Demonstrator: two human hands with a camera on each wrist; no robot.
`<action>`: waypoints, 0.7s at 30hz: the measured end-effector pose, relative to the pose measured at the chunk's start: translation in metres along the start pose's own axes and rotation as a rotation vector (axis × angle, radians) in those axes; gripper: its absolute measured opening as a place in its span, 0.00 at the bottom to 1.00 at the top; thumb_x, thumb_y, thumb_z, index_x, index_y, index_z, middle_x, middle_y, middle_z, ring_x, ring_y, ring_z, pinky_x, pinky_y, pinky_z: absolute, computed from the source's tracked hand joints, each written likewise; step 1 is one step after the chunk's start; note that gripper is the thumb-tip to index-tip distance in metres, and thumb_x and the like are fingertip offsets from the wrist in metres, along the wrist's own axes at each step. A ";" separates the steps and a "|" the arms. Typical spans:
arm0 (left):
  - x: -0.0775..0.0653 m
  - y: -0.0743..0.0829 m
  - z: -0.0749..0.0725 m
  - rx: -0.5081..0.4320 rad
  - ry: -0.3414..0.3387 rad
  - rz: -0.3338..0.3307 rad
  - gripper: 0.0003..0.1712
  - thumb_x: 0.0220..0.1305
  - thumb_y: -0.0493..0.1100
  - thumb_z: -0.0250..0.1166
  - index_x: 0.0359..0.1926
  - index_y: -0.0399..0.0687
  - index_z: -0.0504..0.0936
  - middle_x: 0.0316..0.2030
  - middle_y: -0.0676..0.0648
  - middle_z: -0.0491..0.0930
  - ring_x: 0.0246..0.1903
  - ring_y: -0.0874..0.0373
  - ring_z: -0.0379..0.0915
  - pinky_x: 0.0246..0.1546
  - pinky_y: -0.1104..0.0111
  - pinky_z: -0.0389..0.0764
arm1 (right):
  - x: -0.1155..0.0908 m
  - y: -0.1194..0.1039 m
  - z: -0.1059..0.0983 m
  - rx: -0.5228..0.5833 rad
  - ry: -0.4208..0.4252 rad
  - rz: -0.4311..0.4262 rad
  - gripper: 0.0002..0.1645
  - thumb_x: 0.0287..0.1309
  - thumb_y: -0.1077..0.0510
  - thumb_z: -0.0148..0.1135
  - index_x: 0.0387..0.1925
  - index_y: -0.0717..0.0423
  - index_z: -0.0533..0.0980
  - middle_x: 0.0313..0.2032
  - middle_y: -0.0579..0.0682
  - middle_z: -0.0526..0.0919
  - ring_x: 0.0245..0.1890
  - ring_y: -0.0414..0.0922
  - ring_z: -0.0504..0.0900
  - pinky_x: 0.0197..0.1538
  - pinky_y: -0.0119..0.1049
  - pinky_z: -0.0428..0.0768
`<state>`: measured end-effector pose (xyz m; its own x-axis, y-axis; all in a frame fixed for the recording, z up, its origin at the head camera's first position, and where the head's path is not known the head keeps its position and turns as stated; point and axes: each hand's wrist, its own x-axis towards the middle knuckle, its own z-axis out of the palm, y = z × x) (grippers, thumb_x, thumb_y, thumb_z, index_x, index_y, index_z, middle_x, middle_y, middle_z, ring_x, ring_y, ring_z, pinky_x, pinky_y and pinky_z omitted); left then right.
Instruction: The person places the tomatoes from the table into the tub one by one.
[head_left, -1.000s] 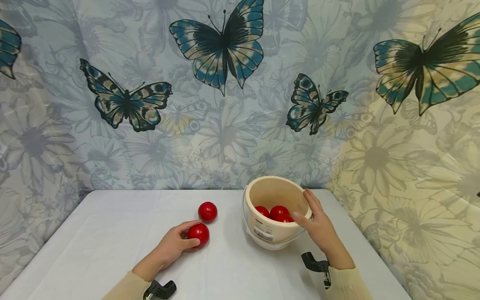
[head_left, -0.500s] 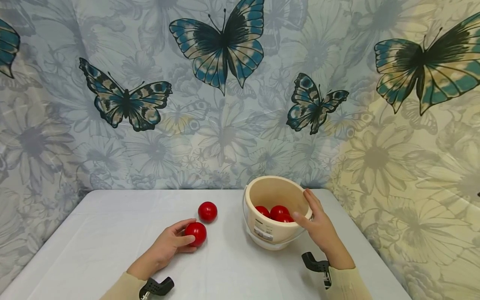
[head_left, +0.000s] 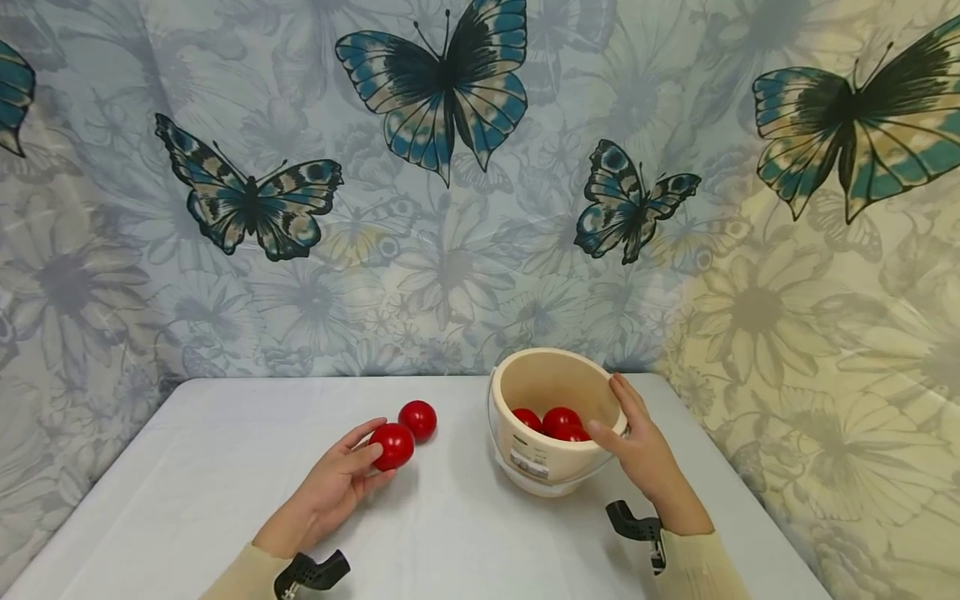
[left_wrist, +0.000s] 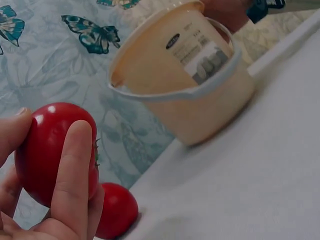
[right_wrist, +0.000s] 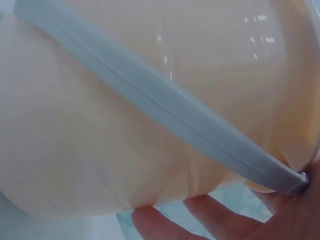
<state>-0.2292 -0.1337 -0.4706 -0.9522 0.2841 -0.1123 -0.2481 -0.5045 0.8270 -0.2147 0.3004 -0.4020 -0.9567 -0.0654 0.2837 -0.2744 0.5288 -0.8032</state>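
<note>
My left hand (head_left: 333,487) grips a red tomato (head_left: 393,447) between thumb and fingers, above the table. In the left wrist view a bit of green stem shows at the edge of this tomato (left_wrist: 42,150). Just behind it a second tomato (head_left: 417,421) lies on the table. To the right stands a cream bucket (head_left: 517,454), tilted slightly, with several red tomatoes (head_left: 561,419) inside. My right hand (head_left: 651,454) holds the bucket's right rim, thumb at the inside and fingers along the outside. The right wrist view shows those fingertips (right_wrist: 155,222) against the wall.
The bucket's pale handle (left_wrist: 200,92) hangs down across its front. A white cloth covers the table (head_left: 202,450), and a butterfly-patterned backdrop (head_left: 450,275) rises behind its far edge. Each wrist wears a black camera mount (head_left: 633,523).
My left hand has raised the tomato off the table and turned so that more of the palm shows. My right hand stays on the bucket, and the second tomato lies where it was.
</note>
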 end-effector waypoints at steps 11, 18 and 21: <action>0.000 0.018 0.038 -0.083 -0.060 0.043 0.36 0.70 0.28 0.55 0.75 0.44 0.55 0.68 0.39 0.58 0.61 0.41 0.66 0.54 0.52 0.78 | 0.001 0.001 0.001 0.015 0.002 0.002 0.53 0.65 0.47 0.65 0.78 0.60 0.46 0.78 0.53 0.42 0.75 0.61 0.45 0.69 0.64 0.54; 0.006 0.031 0.066 -0.021 -0.097 0.089 0.37 0.66 0.25 0.57 0.73 0.44 0.60 0.66 0.37 0.60 0.61 0.38 0.66 0.51 0.51 0.80 | 0.001 0.001 0.000 0.009 0.002 0.000 0.53 0.65 0.48 0.65 0.78 0.60 0.46 0.78 0.53 0.42 0.75 0.61 0.44 0.69 0.65 0.53; 0.013 0.037 0.082 0.023 -0.079 0.113 0.37 0.65 0.26 0.61 0.72 0.45 0.62 0.65 0.37 0.61 0.58 0.37 0.71 0.49 0.54 0.82 | 0.001 0.000 0.001 0.015 0.001 0.003 0.53 0.65 0.47 0.65 0.78 0.60 0.46 0.78 0.54 0.42 0.75 0.61 0.44 0.69 0.64 0.53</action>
<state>-0.2359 -0.0821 -0.3968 -0.9566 0.2902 0.0250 -0.1352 -0.5183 0.8444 -0.2160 0.3000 -0.4022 -0.9574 -0.0629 0.2817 -0.2727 0.5165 -0.8117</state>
